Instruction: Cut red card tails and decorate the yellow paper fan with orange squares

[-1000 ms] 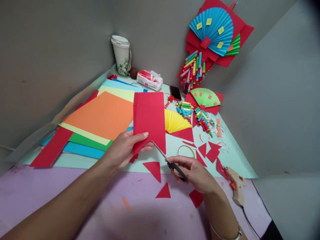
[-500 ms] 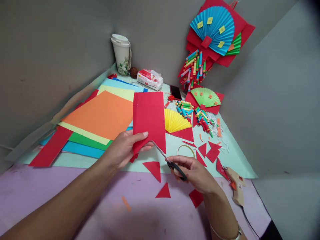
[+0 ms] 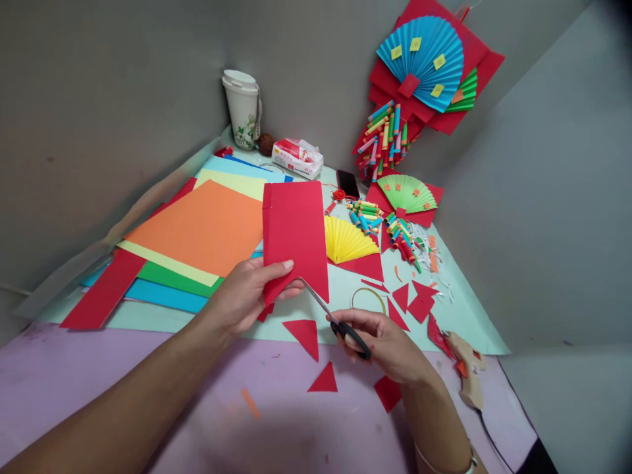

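Observation:
My left hand [image 3: 254,289] pinches a folded piece of red card [image 3: 296,224] by its lower left part, thumb on top and fingers beneath. In my right hand [image 3: 372,336] are scissors [image 3: 351,336] with black handles, fingers closed around the loops. Their blades reach up and left to the card's lower edge, where a slanted notch shows, close to my left fingertips. Below lie red paper triangles [image 3: 303,337] and a red scrap [image 3: 388,393]. A yellow pleated paper fan [image 3: 349,241] rests partly behind the card.
Coloured paper sheets [image 3: 197,230] are stacked at left. A glue gun [image 3: 467,368] with its cord lies at right. Behind stand a lidded cup [image 3: 241,112] and a tissue pack [image 3: 297,158]. Small paper rolls [image 3: 365,216] lie near a green fan [image 3: 407,193]; a blue fan decoration [image 3: 424,59] hangs above.
Almost nothing differs. The whole view has shifted very slightly; both hands, the red card and the scissors keep the same positions relative to each other.

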Motion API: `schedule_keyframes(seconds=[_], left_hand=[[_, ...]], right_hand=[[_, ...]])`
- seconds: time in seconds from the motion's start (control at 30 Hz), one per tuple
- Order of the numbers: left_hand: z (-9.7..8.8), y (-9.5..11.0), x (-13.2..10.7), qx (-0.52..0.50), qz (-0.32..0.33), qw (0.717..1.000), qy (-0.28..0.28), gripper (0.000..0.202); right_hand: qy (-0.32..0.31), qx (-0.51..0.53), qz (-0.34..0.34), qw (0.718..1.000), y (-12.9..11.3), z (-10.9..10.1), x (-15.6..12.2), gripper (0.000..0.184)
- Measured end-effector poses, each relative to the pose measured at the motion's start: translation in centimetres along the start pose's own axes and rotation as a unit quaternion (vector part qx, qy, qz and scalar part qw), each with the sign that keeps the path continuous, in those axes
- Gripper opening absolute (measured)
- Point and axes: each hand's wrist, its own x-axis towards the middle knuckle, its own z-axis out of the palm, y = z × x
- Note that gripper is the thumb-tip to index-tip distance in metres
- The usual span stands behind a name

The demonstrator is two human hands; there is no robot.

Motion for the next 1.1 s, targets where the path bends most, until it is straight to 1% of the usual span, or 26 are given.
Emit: schedule_keyframes(seconds=[0.3, 0.5, 0.9, 1.1], left_hand=[[0.18, 0.06, 0.02, -0.001, 0.000, 1.000, 0.010, 0.010], [0.03, -0.08, -0.03, 0.001, 0.001, 1.000, -0.001, 0.010], [0.14, 0.00, -0.17, 0.009, -0.002, 1.000, 0.000, 0.006], [0.07, -0.06, -0.08, 0.014, -0.003, 1.000, -0.001, 0.007]], right_hand=[[0.006, -0.014, 0.004, 1.000, -0.03, -0.17, 0.01, 0.032], [0.011, -0.018, 0.005, 1.000, -0.20, 0.00, 0.00, 0.033], [0.019, -0.050, 0.005, 0.999, -0.37, -0.04, -0.15, 0.036], [0.018, -0.049, 0.006, 0.999, -0.23, -0.21, -0.09, 0.035]])
